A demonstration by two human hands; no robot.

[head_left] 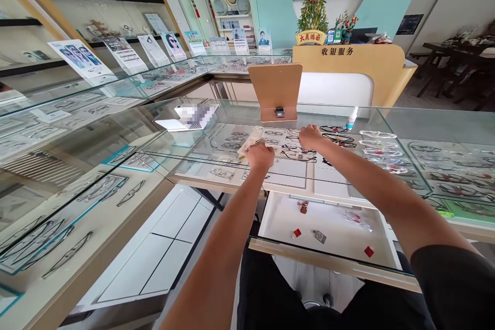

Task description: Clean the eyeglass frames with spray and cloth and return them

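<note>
Over the glass counter (330,167), my left hand (260,155) is closed, with its fingers curled at a pale yellowish cloth or packet (252,138). Whatever it pinches is mostly hidden. My right hand (310,137) is further right, fingers bent down and closed beside a column of thin-framed eyeglasses (297,153); its fingertips are hidden from me. Dark-framed eyeglasses (339,139) are stacked in a column just right of that hand. Clear-framed eyeglasses (378,144) make another column beyond them.
An open drawer (328,216) below the counter holds small red items and a grey tag. A wooden-backed stand mirror (275,90), a small spray bottle (351,117) and a white laptop-like object (187,117) stand on the glass. Display cases (77,216) run along the left.
</note>
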